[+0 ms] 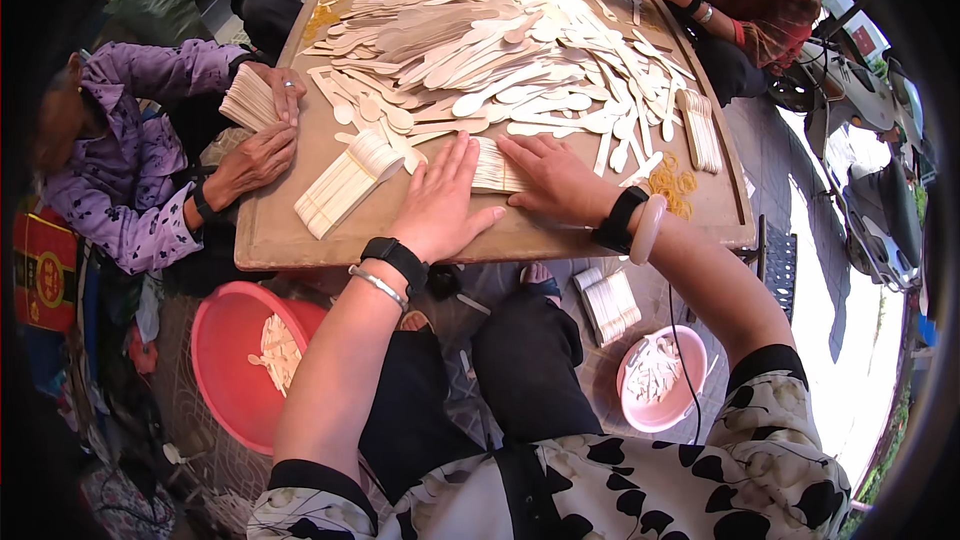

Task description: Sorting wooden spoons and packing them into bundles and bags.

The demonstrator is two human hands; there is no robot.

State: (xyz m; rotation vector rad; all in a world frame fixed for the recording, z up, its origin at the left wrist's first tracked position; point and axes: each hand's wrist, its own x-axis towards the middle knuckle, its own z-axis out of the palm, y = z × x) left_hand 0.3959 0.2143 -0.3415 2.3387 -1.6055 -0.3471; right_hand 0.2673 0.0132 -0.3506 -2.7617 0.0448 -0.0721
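Both hands lie flat, fingers straight and close together, gripping nothing. The left hand (pixel 438 202) and the right hand (pixel 556 178) press from either side on a small row of spoons (pixel 493 166) at the centre of the frame, fingertips touching its pale wooden edges. The row runs left to right between the palms, each thin flat spoon lying with its long axis pointing away toward the top of the frame. It rests on a smooth brown board (pixel 280 230). Beyond it a loose heap of spoons (pixel 500 50) spreads across the upper centre; a tied bundle (pixel 345 183) lies slanted at left.
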